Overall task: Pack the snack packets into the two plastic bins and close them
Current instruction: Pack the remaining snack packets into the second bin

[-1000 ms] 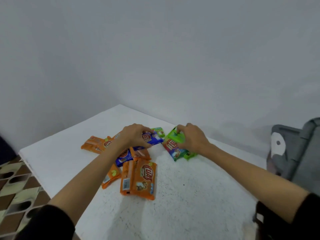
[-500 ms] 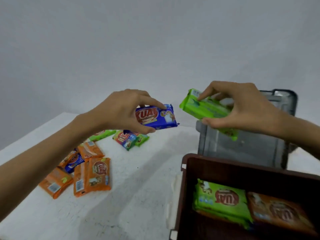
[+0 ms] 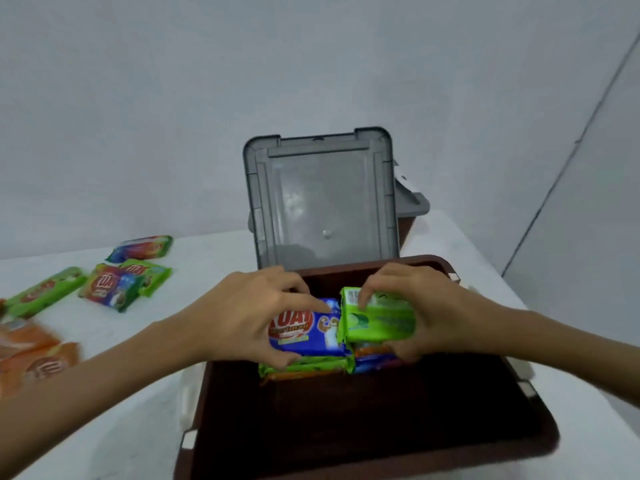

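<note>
Where the white table (image 3: pixel 121 410) runs out at the left edge, orange packets (image 3: pixel 31 355) lie blurred. At least two show, but they are too smeared to count. Just right of them lie four loose packets: a long green packet (image 3: pixel 45 292), a red-and-blue packet (image 3: pixel 110 287) overlapping a second green packet (image 3: pixel 150 276), and a far packet (image 3: pixel 140 247) behind those.

The left hand (image 3: pixel 242 317) grips the blue packet (image 3: pixel 308 329), fingers curled over its top and thumb under its near edge, above the far part of the brown bin (image 3: pixel 363 424). Touching that packet's right end is the bright green packet (image 3: pixel 379 320). The right hand (image 3: pixel 429 313) pinches it, with fingertips on the upper edge and thumb below. Both packets sit over a stack (image 3: pixel 304 366) already in the bin, which shows green, orange and blue edges; the hands hide the rest of it.

Behind the hands the grey lid (image 3: pixel 322 199) stands upright at the bin's far rim. It screens most of the second bin (image 3: pixel 414 206), which peeks out at its right.

Counted: two bins, two packets in hand, four sharp loose packets.
</note>
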A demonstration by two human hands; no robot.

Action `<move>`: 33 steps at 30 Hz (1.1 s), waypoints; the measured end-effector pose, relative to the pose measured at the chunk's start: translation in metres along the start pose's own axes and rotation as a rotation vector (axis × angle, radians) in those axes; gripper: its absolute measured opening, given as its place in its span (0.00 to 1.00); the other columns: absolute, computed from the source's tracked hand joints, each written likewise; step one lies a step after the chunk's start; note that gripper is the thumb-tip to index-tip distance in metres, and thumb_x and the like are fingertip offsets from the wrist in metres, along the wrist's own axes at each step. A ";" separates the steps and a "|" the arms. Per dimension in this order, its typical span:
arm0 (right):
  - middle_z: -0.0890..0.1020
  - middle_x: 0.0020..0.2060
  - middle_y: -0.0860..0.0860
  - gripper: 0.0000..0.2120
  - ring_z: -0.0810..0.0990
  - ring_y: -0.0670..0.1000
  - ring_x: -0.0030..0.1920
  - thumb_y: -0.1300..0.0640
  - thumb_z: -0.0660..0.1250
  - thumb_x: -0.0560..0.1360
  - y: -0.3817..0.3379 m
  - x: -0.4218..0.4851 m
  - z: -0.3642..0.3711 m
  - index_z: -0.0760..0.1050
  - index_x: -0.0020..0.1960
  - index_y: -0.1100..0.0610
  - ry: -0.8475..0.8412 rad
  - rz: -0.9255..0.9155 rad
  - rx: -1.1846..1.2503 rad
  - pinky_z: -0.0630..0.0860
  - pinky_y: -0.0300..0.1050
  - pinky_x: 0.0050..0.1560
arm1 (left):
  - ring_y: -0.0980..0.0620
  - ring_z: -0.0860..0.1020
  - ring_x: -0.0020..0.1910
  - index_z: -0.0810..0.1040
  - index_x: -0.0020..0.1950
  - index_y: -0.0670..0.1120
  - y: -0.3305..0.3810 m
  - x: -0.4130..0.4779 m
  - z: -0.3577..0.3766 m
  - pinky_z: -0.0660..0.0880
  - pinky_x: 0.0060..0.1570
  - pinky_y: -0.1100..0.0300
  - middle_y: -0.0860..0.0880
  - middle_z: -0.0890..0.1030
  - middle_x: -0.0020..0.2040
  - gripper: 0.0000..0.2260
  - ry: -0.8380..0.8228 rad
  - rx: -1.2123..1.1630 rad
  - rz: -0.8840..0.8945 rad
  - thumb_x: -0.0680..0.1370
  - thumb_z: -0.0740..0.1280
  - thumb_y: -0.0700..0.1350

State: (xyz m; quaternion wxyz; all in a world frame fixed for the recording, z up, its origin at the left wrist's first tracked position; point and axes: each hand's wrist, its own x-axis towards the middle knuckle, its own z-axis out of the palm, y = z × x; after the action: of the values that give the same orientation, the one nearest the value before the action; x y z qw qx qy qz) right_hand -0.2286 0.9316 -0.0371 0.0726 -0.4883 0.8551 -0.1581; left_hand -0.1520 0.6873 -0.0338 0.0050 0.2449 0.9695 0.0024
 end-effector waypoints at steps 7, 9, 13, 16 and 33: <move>0.70 0.63 0.48 0.27 0.69 0.48 0.60 0.51 0.71 0.68 0.017 -0.003 0.022 0.68 0.65 0.48 -0.129 0.043 -0.183 0.69 0.42 0.60 | 0.57 0.73 0.58 0.68 0.68 0.58 0.010 0.021 0.030 0.60 0.38 0.75 0.55 0.73 0.62 0.29 -0.066 0.008 -0.056 0.68 0.66 0.63; 0.70 0.67 0.47 0.27 0.67 0.48 0.65 0.50 0.68 0.71 0.019 -0.001 0.023 0.66 0.69 0.49 -0.153 0.038 -0.248 0.69 0.44 0.63 | 0.56 0.74 0.57 0.69 0.68 0.56 0.011 0.020 0.035 0.64 0.36 0.73 0.55 0.73 0.61 0.28 -0.077 0.016 -0.083 0.69 0.67 0.61; 0.67 0.70 0.46 0.28 0.66 0.49 0.68 0.51 0.68 0.73 0.017 0.007 0.023 0.64 0.71 0.48 -0.223 0.012 -0.280 0.66 0.45 0.67 | 0.54 0.76 0.54 0.73 0.65 0.54 0.013 0.017 0.042 0.76 0.29 0.62 0.53 0.75 0.59 0.27 -0.025 0.048 -0.075 0.67 0.69 0.60; 0.65 0.72 0.45 0.30 0.64 0.48 0.70 0.54 0.70 0.72 0.017 0.014 0.023 0.63 0.71 0.46 -0.264 -0.011 -0.272 0.62 0.43 0.69 | 0.52 0.69 0.63 0.64 0.72 0.54 0.018 0.020 0.046 0.77 0.42 0.58 0.52 0.68 0.67 0.30 -0.070 0.101 -0.113 0.72 0.69 0.57; 0.71 0.65 0.42 0.26 0.67 0.46 0.65 0.43 0.63 0.75 -0.027 0.049 0.005 0.60 0.70 0.40 0.023 -0.019 -0.252 0.70 0.43 0.61 | 0.57 0.77 0.49 0.78 0.59 0.50 -0.015 -0.007 0.018 0.74 0.50 0.62 0.52 0.78 0.53 0.14 0.203 -0.276 -0.289 0.75 0.65 0.54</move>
State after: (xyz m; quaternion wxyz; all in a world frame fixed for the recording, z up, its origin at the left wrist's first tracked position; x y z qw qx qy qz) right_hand -0.2305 0.8762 -0.0309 -0.0008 -0.4996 0.8645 -0.0555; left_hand -0.1523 0.6707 -0.0520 -0.0589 0.0990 0.9806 0.1587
